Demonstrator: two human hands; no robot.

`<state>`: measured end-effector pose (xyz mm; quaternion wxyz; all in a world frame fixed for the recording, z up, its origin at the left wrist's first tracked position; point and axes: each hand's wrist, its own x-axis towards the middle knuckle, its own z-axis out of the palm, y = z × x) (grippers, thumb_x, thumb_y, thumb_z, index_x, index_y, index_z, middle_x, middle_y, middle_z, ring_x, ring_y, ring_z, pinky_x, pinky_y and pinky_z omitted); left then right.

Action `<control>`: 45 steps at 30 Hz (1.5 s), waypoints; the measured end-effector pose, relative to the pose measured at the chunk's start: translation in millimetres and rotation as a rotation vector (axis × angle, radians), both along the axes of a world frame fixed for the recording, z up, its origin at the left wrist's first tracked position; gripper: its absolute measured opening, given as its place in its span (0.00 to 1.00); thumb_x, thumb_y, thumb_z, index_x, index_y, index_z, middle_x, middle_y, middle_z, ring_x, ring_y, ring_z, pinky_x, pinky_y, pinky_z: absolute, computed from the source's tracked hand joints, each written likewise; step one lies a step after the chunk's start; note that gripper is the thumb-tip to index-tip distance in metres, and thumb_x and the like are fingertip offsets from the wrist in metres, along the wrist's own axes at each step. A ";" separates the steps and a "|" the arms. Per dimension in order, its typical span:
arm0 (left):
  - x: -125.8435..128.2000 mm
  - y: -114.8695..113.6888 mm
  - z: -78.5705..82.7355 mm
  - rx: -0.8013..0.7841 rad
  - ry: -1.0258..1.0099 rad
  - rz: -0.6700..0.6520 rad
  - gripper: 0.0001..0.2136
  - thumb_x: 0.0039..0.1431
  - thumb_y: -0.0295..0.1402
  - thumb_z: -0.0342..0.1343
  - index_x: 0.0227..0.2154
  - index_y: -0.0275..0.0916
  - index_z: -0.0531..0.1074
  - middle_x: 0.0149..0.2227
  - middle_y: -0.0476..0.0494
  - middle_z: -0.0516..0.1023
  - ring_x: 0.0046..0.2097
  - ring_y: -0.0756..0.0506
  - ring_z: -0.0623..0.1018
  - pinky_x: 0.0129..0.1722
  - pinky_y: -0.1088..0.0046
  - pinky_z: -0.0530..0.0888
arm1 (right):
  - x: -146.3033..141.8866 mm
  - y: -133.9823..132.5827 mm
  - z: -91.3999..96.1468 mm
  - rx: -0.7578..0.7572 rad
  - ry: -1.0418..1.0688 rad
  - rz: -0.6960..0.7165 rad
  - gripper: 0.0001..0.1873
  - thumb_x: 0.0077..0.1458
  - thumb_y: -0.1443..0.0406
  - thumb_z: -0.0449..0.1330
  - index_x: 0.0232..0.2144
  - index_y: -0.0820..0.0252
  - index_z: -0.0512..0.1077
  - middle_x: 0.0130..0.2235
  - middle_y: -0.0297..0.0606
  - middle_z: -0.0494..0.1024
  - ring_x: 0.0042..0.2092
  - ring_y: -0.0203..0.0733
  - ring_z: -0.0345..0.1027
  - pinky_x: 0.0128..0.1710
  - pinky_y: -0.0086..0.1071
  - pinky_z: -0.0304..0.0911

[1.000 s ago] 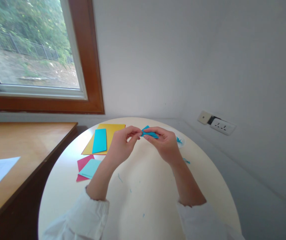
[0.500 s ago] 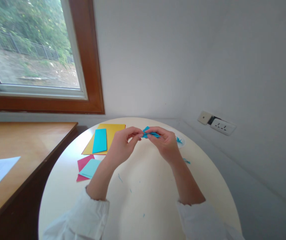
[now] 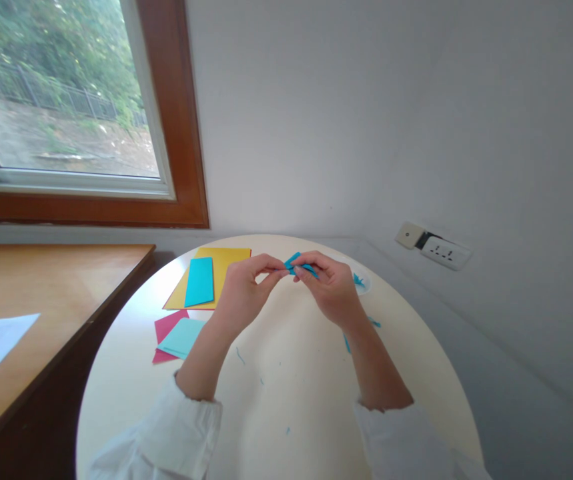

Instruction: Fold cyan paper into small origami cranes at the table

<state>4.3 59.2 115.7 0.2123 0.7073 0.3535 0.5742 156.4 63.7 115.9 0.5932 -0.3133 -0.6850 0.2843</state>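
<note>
The small folded piece of bright-blue paper (image 3: 293, 259) is just above the centre of the frame, held between two bare hands; the left hand (image 3: 243, 287) has thumb and forefinger narrowed to a pinch at the paper's left end; the right hand (image 3: 329, 283) grips its right part between thumb and fingers, which cover much of it, so the exact fold cannot be told.

To do this well, I would let the right hand steady the paper lightly while the left works close to the edge; a hard squeeze would likely crease the thin layers; fingertips near each other should give better control.

Beneath lies the round cream table (image 3: 296, 393); at centre left, a flat blue paper rectangle (image 3: 199, 282) rests on a yellow paper sheet (image 3: 229, 262); right of the right hand, blue paper scraps (image 3: 358, 280) sit in a pale, shallow dish (image 3: 365, 286).
</note>
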 end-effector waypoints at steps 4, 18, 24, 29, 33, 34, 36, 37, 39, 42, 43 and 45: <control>0.4 -3.2 2.2 -0.002 0.021 0.005 0.04 0.51 0.30 0.57 0.25 0.38 0.74 0.27 0.48 0.79 0.31 0.48 0.76 0.34 0.73 0.71 | -3.0 0.6 -1.7 0.017 -0.016 -0.047 0.03 0.49 0.66 0.58 0.26 0.60 0.69 0.29 0.33 0.72 0.30 0.33 0.67 0.31 0.29 0.65; 6.2 -8.5 13.2 -0.317 -0.261 -0.074 0.08 0.42 0.36 0.62 0.22 0.36 0.73 0.20 0.49 0.75 0.26 0.49 0.74 0.29 0.74 0.71 | -7.5 -5.5 -1.2 0.155 -0.090 -0.340 0.05 0.50 0.64 0.57 0.25 0.59 0.70 0.27 0.34 0.74 0.29 0.35 0.66 0.30 0.30 0.63; 5.8 -9.9 13.9 -0.362 -0.282 -0.057 0.09 0.40 0.36 0.64 0.22 0.35 0.75 0.22 0.46 0.76 0.27 0.49 0.75 0.30 0.73 0.70 | -9.9 -7.3 -1.7 0.216 -0.111 -0.383 0.03 0.49 0.66 0.58 0.25 0.59 0.70 0.27 0.34 0.74 0.30 0.36 0.68 0.31 0.31 0.64; 7.0 -9.6 14.2 -0.404 -0.322 -0.067 0.09 0.39 0.35 0.65 0.21 0.34 0.75 0.21 0.46 0.76 0.27 0.49 0.74 0.29 0.73 0.70 | -11.1 -9.3 -1.0 0.294 -0.163 -0.422 0.04 0.50 0.67 0.57 0.25 0.58 0.69 0.28 0.35 0.75 0.31 0.37 0.68 0.32 0.31 0.65; 4.0 -8.9 15.3 -0.425 -0.354 -0.078 0.08 0.40 0.34 0.64 0.20 0.34 0.73 0.20 0.48 0.75 0.26 0.50 0.74 0.31 0.74 0.71 | -9.1 -9.7 -0.1 0.328 -0.163 -0.471 0.03 0.50 0.68 0.57 0.25 0.58 0.69 0.29 0.35 0.75 0.31 0.37 0.68 0.33 0.31 0.65; 2.8 -8.5 15.3 -0.431 -0.364 -0.079 0.09 0.40 0.34 0.64 0.20 0.34 0.73 0.20 0.48 0.75 0.26 0.51 0.74 0.31 0.74 0.71 | -8.2 -9.3 -0.1 0.327 -0.149 -0.479 0.03 0.50 0.68 0.57 0.26 0.58 0.69 0.29 0.35 0.75 0.31 0.37 0.68 0.33 0.31 0.65; 0.3 -7.3 14.7 -0.441 -0.387 -0.087 0.09 0.41 0.34 0.64 0.20 0.34 0.72 0.19 0.49 0.75 0.26 0.51 0.74 0.31 0.74 0.72 | -6.5 -8.5 -0.1 0.320 -0.125 -0.487 0.03 0.50 0.67 0.57 0.26 0.58 0.70 0.29 0.35 0.75 0.31 0.37 0.68 0.33 0.31 0.65; -0.7 -6.7 14.2 -0.446 -0.401 -0.096 0.10 0.41 0.35 0.65 0.20 0.34 0.72 0.20 0.49 0.75 0.26 0.51 0.74 0.31 0.74 0.72 | -5.8 -8.3 -0.1 0.318 -0.119 -0.490 0.03 0.50 0.67 0.57 0.26 0.58 0.70 0.29 0.35 0.75 0.31 0.37 0.68 0.33 0.31 0.65; -1.6 -6.1 13.3 -0.455 -0.426 -0.131 0.10 0.41 0.35 0.65 0.23 0.34 0.72 0.21 0.49 0.75 0.26 0.52 0.74 0.31 0.73 0.73 | -5.1 -8.3 0.1 0.311 -0.123 -0.486 0.03 0.50 0.67 0.57 0.26 0.58 0.70 0.29 0.35 0.76 0.31 0.37 0.68 0.33 0.31 0.65; -0.4 -6.7 13.3 -0.486 -0.433 -0.204 0.13 0.39 0.37 0.66 0.27 0.35 0.73 0.25 0.48 0.77 0.26 0.51 0.75 0.32 0.73 0.74 | -5.6 -9.3 0.7 0.301 -0.137 -0.451 0.03 0.50 0.67 0.57 0.25 0.57 0.70 0.29 0.35 0.75 0.31 0.37 0.68 0.33 0.31 0.65; 0.5 -7.2 13.6 -0.497 -0.431 -0.222 0.14 0.38 0.37 0.67 0.28 0.35 0.74 0.24 0.48 0.77 0.26 0.51 0.75 0.32 0.72 0.74 | -5.9 -9.7 0.8 0.301 -0.141 -0.434 0.03 0.50 0.68 0.57 0.25 0.57 0.70 0.29 0.34 0.75 0.31 0.37 0.68 0.33 0.31 0.65; 2.4 -8.0 14.4 -0.513 -0.428 -0.235 0.14 0.36 0.38 0.67 0.26 0.34 0.74 0.22 0.48 0.76 0.26 0.50 0.75 0.32 0.71 0.74 | -6.7 -10.0 0.7 0.308 -0.144 -0.402 0.03 0.50 0.68 0.57 0.25 0.57 0.69 0.29 0.35 0.75 0.31 0.36 0.68 0.33 0.31 0.65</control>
